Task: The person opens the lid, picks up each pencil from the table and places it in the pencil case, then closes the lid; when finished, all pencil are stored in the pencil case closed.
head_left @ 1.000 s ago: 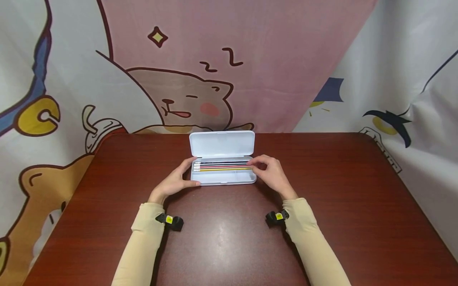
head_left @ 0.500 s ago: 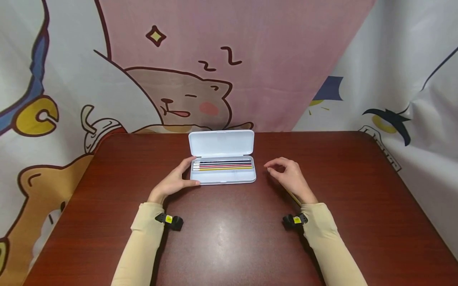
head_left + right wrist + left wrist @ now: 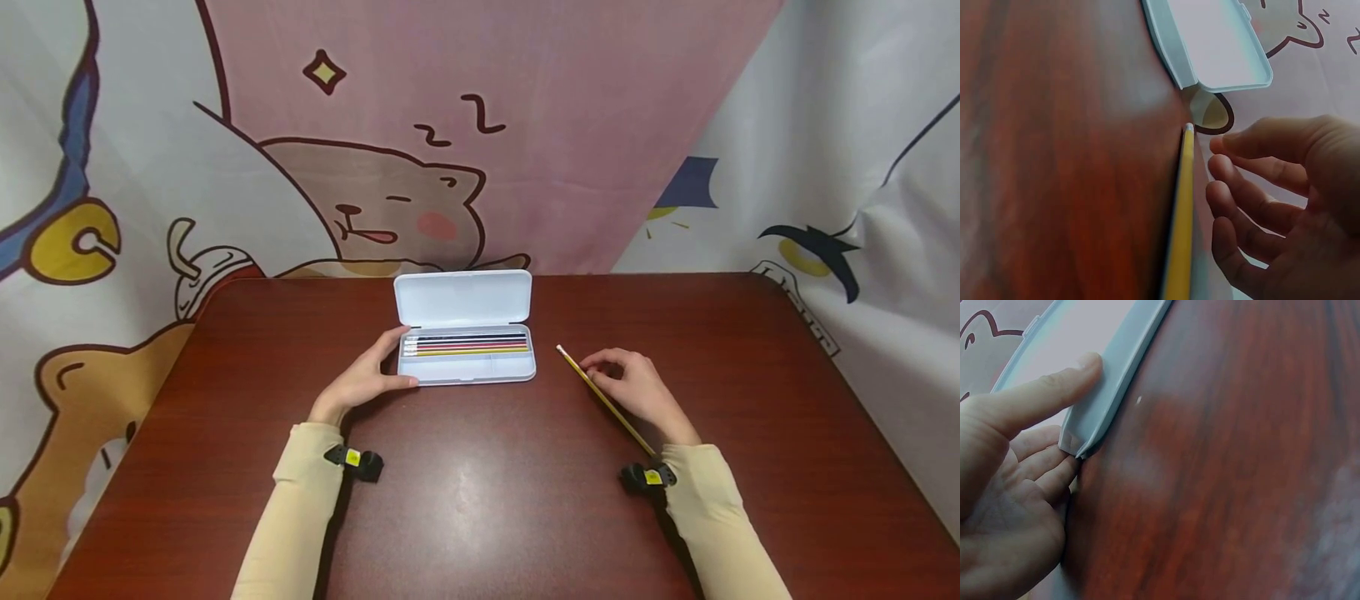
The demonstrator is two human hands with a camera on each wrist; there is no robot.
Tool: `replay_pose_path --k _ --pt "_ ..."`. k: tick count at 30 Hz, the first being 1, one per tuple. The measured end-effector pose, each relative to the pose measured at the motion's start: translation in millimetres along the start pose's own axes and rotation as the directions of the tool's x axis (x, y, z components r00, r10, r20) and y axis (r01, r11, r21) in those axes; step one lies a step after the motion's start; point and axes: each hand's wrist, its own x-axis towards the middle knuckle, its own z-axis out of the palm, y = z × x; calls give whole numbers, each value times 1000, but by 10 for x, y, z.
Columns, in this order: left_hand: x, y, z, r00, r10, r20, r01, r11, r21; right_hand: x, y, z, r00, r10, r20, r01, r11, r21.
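A white pencil case (image 3: 450, 369) lies with its lid (image 3: 463, 298) raised, and several coloured pencils (image 3: 472, 343) fill its back compartment. My left hand (image 3: 360, 383) holds the case's left end, thumb on the front rim and fingers round the far side. To the right of the case, a yellow pencil (image 3: 606, 402) lies slantwise on the table, its white-tipped end toward the case. Just right of that pencil is my right hand (image 3: 637, 392), fingers loosely bent. In the right wrist view its fingertips (image 3: 1220, 165) stand apart from the yellow pencil (image 3: 1180, 237), holding nothing.
The reddish-brown wooden table (image 3: 465, 500) extends round the case on all sides. Behind its far edge hangs a cartoon-printed cloth (image 3: 570, 142). Both wrists carry small black cameras (image 3: 367, 467) on straps.
My right hand has drawn away from the case to the right, bringing out the yellow pencil, and has let go of it on the table. The left hand stays on the case.
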Motion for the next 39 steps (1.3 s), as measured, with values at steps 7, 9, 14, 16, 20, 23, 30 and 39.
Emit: replay_pose_path --k 7,9,14,16,20,23,30,39 --pt "10 12 -10 1000 -5 2 5 1000 7 -103 53 -51 995 38 87 -40 999 18" --pt "10 11 -14 1000 -3 2 3 1000 6 -119 57 -62 993 47 109 -50 999 20" --pt "11 2 -26 1000 13 1 -13 1000 9 -126 77 -56 991 45 127 -46 999 11" --pt "12 -2 -29 1000 16 2 -16 1000 7 -123 83 -45 993 38 116 -39 999 6" --pt "14 -10 -29 1000 16 1 -16 1000 5 -112 99 -20 995 45 92 -46 999 7" --pt "12 -11 -29 1000 17 1 -17 1000 5 -103 108 -3 994 78 74 -80 997 22" --pt "6 -6 -21 1000 14 1 -14 1000 6 -91 131 28 996 89 17 -90 995 37" --pt "0 16 -1 1000 4 3 -4 1000 4 -88 140 52 997 39 -68 -40 999 -10"
